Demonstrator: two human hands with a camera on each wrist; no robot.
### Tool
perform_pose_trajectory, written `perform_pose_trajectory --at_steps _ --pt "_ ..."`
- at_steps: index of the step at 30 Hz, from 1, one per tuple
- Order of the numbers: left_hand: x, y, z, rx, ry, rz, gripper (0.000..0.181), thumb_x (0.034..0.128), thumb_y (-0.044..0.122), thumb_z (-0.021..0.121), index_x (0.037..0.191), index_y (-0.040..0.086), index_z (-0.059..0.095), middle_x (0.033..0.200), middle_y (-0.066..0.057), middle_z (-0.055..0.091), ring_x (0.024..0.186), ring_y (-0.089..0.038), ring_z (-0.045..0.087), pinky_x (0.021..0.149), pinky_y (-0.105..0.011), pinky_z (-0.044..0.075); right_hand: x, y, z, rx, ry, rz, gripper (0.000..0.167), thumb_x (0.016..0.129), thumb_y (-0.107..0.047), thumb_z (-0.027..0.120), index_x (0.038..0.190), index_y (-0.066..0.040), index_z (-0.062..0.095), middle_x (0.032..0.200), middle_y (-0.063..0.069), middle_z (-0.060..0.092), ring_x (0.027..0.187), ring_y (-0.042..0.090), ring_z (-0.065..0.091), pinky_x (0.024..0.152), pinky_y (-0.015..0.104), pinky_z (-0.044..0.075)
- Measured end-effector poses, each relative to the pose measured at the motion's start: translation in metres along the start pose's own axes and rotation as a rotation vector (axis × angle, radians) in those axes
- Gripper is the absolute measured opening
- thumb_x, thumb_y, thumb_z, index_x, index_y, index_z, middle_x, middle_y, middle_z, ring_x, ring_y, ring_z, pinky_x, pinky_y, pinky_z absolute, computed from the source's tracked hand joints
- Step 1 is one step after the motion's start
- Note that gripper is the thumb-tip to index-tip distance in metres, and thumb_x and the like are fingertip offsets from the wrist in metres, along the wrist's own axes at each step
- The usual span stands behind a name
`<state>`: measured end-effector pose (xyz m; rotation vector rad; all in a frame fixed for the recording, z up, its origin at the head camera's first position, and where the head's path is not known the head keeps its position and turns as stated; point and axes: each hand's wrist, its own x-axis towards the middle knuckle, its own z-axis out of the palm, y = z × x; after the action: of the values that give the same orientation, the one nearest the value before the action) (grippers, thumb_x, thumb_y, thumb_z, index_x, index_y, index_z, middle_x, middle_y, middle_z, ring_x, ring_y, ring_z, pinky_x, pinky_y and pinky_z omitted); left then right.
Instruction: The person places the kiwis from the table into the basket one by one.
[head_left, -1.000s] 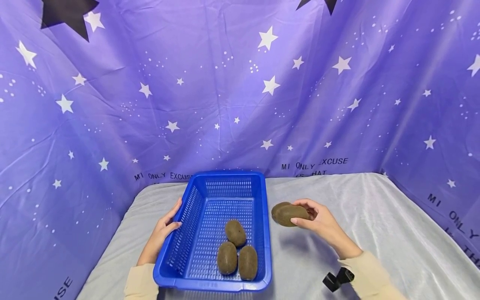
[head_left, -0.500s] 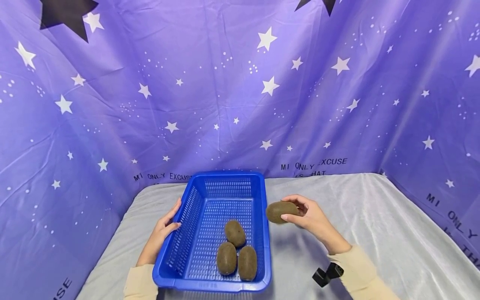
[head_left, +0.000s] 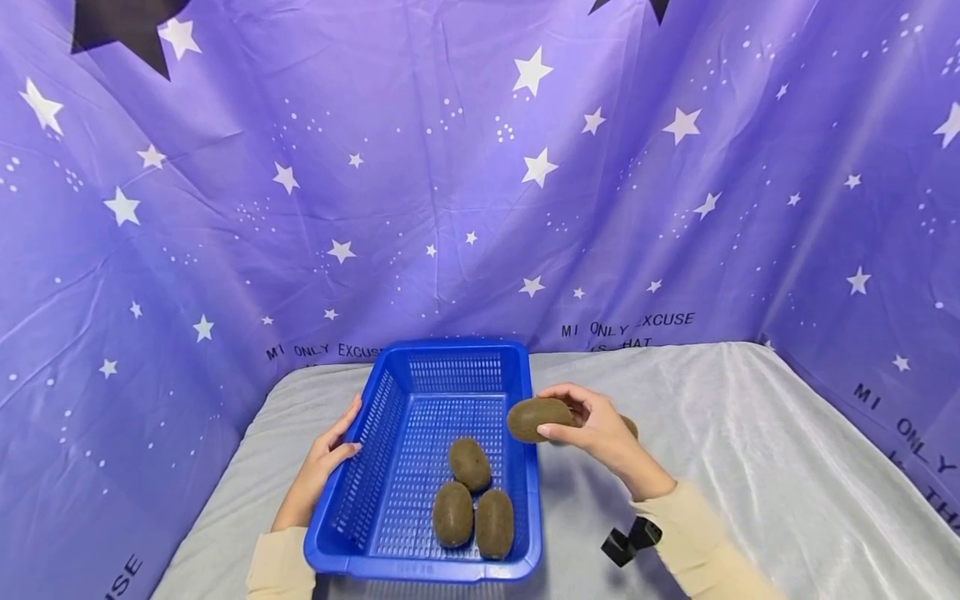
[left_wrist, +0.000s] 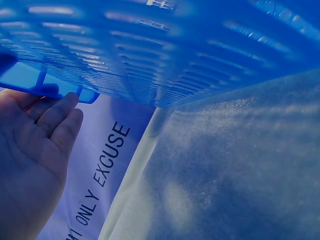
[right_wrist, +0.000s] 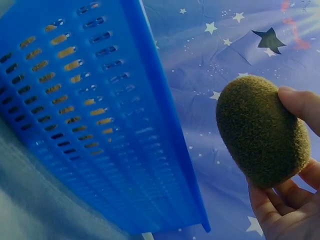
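A blue plastic basket [head_left: 534, 500] with slotted walls stands on the cloth. My left hand [head_left: 324, 462] holds its left rim; in the left wrist view the fingers [left_wrist: 60, 117] reach up under that rim. Inside, toward the near right, lie three brown fuzzy kiwis, one kiwi [head_left: 470, 464] behind the other two. Between thumb and fingers my right hand [head_left: 600, 433] grips another kiwi [head_left: 538, 419] over the basket's right rim. The right wrist view shows this kiwi [right_wrist: 262, 132] raised beside the basket wall [right_wrist: 100, 100].
Behind my right hand part of one more kiwi [head_left: 630, 427] shows, mostly hidden. A pale grey cloth [head_left: 720, 433] covers the table. Purple star-printed curtains [head_left: 450, 167] enclose the back and both sides. A black device [head_left: 632, 540] is on my right wrist.
My right hand has moved left with the kiwi, from over the cloth to the basket's right rim. The kiwi behind that hand has come partly into view. My left hand stays in place.
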<state>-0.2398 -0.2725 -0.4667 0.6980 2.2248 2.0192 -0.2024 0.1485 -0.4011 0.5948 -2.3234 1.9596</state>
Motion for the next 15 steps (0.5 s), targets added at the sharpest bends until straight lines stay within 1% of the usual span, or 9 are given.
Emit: perform_pose_trajectory --at_steps 3,7,12,15 --pt "0.0 0.0 0.0 0.004 0.001 -0.001 0.064 0.0928 0.001 0.046 0.15 0.006 0.018 0.158 -0.01 0.005 0.138 -0.005 0.018 0.099 -0.011 0.029 0.002 0.002 0.005 0.009 -0.025 -0.006 0.04 0.079 -0.009 0.074 0.116 -0.002 0.06 0.103 0.015 0.064 0.083 0.015 0.062 0.069 0.028 0.052" --pt "0.0 0.001 0.0 0.0 0.007 -0.018 0.064 0.0927 0.001 0.046 0.151 0.008 0.019 0.159 -0.008 0.006 0.139 -0.007 0.016 0.099 -0.011 0.029 0.006 0.005 0.013 0.009 -0.039 -0.018 0.04 0.079 -0.01 0.075 0.115 -0.003 0.061 0.106 0.015 0.064 0.086 0.016 0.062 0.075 0.025 0.05" --pt "0.0 0.003 0.002 0.003 0.019 -0.045 0.065 0.0926 0.002 0.046 0.151 0.011 0.02 0.159 -0.005 0.007 0.138 -0.004 0.018 0.099 -0.011 0.029 0.01 0.006 0.022 -0.017 -0.059 -0.028 0.039 0.079 -0.013 0.075 0.115 -0.005 0.062 0.107 0.012 0.065 0.086 0.015 0.062 0.075 0.025 0.05" --pt "0.0 0.003 0.001 0.011 0.014 -0.034 0.065 0.0925 0.001 0.046 0.151 0.01 0.019 0.159 -0.008 0.006 0.137 -0.002 0.019 0.099 -0.011 0.029 0.012 0.005 0.026 -0.057 -0.077 -0.071 0.039 0.078 -0.014 0.076 0.114 -0.006 0.063 0.108 0.009 0.065 0.086 0.015 0.061 0.076 0.025 0.049"
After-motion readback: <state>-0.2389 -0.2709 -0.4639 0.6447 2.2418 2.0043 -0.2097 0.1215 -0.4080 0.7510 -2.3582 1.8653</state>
